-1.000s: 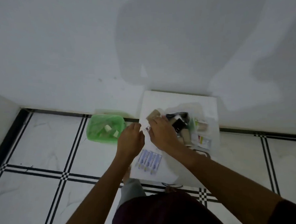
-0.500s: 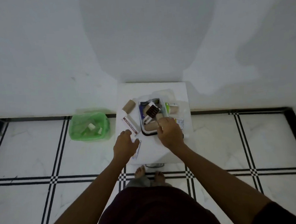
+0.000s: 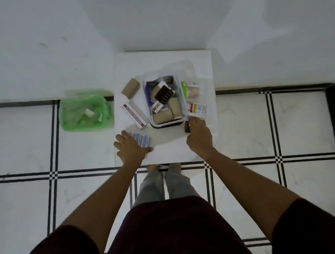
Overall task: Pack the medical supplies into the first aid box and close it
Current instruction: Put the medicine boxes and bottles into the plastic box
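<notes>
- White tabletop (image 3: 194, 67), small and square, stands against a plain white wall (image 3: 42, 46); soft grey shadows fall across the wall above it.
- Pale marble-look floor tiles (image 3: 279, 125) with black double-line borders surround the table; a black skirting strip runs along the base of the wall.
- Clear plastic first aid box (image 3: 182, 100) sits open near the middle of the table, holding tan bandage rolls (image 3: 163, 117), a dark blister strip (image 3: 164, 94) and other packets.
- Left of the box lie one loose bandage roll (image 3: 130, 88) and a long ointment carton (image 3: 134, 115); right of it lie a green-topped packet (image 3: 192, 89) and a flat sachet (image 3: 197, 109).
- Left hand (image 3: 132, 151) rests palm down at the near left edge, fingers spread and relaxed over blue-printed plaster packets (image 3: 142, 140); no grasp is visible.
- Right hand (image 3: 199, 136) is just beside the box's near right corner, fingers curled around a small dark bottle (image 3: 187, 126).
- Green bin (image 3: 84, 111) lined with a plastic bag stands on the floor left of the table, scraps of paper inside.
- Person's bare feet and grey trouser legs show below the table's near edge.
</notes>
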Tool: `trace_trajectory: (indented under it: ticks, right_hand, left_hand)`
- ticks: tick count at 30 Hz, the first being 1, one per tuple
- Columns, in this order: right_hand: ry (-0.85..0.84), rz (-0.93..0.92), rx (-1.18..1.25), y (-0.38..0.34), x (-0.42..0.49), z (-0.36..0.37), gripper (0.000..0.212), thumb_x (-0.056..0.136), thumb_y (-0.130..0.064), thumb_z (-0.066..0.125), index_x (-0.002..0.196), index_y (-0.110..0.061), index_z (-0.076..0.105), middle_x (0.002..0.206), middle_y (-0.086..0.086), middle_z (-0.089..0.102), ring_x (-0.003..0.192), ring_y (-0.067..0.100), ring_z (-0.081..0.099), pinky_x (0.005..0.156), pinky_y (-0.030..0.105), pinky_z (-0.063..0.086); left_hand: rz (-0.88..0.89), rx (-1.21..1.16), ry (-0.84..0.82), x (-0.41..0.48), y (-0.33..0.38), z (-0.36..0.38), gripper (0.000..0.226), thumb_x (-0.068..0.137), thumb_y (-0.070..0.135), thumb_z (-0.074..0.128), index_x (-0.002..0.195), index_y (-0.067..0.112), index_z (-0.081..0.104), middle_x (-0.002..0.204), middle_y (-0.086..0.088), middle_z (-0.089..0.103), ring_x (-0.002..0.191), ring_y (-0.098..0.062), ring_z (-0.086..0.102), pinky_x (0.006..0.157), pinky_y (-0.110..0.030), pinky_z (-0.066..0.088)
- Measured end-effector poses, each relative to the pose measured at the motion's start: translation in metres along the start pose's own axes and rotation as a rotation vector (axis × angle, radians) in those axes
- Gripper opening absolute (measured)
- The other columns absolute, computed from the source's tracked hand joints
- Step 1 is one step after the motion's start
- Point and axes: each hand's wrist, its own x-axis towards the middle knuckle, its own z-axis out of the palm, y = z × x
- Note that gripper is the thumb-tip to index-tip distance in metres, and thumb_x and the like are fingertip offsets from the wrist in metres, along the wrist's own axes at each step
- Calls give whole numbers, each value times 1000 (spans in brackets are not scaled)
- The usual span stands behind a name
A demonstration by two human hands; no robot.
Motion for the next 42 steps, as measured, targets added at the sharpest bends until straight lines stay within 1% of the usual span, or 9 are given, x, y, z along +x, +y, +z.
trace_trajectory:
  ticks: [3,6,10,17,21,24,28,36,42]
  right_hand:
    - [-4,-68,-75,9,14,7,52,67,11,59,118,0,52,113,20,59,103,36,50,78,41,46]
    - [-20,-116,-102,14,19,6,40,66,10,60,105,0,57,103,21,62,97,37,50,74,41,45]
    - [-21,-145,-107,21,20,-5,38,66,-5,71,102,-6,60,100,15,64,95,33,55,74,38,44]
    - [153,-66,165,7,6,-58,48,62,-17,77,107,-13,60,99,9,59,86,27,56,64,34,50]
    - [220,-258,221,-20,10,-89,50,65,-15,77,113,-12,62,106,11,63,94,27,57,72,29,46]
    - [38,-400,229,-44,27,-93,54,72,-14,73,123,-10,58,119,10,61,110,26,52,84,31,44]
    - [-195,-524,40,-63,55,-77,46,77,-21,70,122,-15,59,122,8,60,113,26,52,87,36,47]
    - [-277,-648,9,-59,70,-51,34,66,5,60,94,-10,72,100,12,72,93,29,63,75,25,47]
    - [-288,-588,107,-54,64,-41,14,80,2,56,75,1,69,79,17,64,72,29,55,62,26,37]
  left_hand:
    - [-28,-137,-32,6,0,6,93,55,34,89,124,2,36,121,-17,45,114,-35,45,89,-49,44]
    - [15,-289,-69,8,-6,9,56,64,19,84,105,2,49,96,-12,57,94,-33,59,70,-36,44]
    - [63,-291,0,4,-11,6,20,78,19,71,87,2,63,78,-12,64,78,-31,62,61,-28,39]
    - [137,-287,113,-5,-21,-17,8,74,6,62,77,3,69,67,-11,65,66,-29,59,60,-26,38]
    - [273,-367,328,-3,-7,-45,6,74,8,64,68,7,63,62,-8,57,57,-21,48,56,-17,33]
    - [472,-477,456,4,23,-76,3,76,6,71,79,5,70,73,-9,65,63,-13,55,60,-3,37]
    - [632,-533,320,25,74,-101,9,76,7,73,85,4,74,80,-8,71,68,-17,64,66,-30,56]
    - [932,171,1,55,118,-87,21,87,23,58,90,12,75,89,-6,69,84,-23,62,70,-35,48]
    - [970,398,34,60,107,-65,19,82,19,59,87,26,75,90,3,71,91,-21,60,88,-42,31]
